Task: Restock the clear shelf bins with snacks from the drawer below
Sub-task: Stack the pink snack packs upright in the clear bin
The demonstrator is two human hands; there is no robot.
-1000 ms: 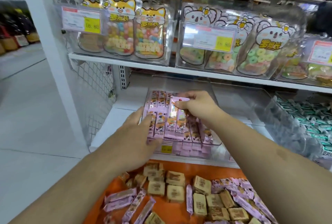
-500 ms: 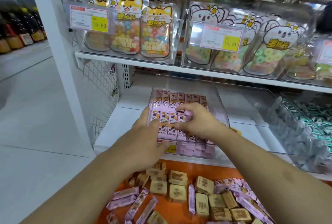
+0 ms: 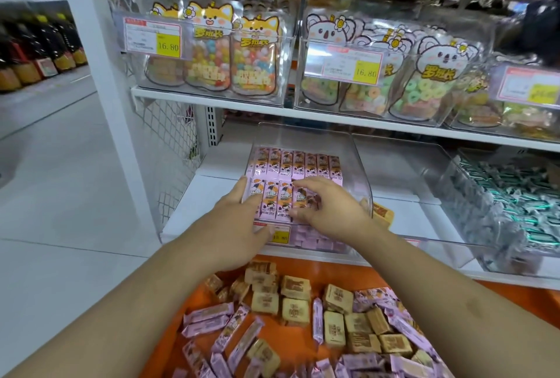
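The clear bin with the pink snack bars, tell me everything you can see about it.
The clear bin is see-through plastic with tall walls, on the lower white shelf above the orange drawer. Pink snack bars lie in neat rows inside. A yellow price tag is on its front. The left hand and right hand rest on the front row.

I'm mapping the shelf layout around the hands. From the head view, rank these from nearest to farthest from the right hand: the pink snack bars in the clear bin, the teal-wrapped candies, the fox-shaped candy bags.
From the right hand:
1. Pink snack bars, directly under its fingers in the clear bin.
2. Teal-wrapped candies, same shelf, off to the right.
3. Fox-shaped candy bags, upper shelf, up and left.
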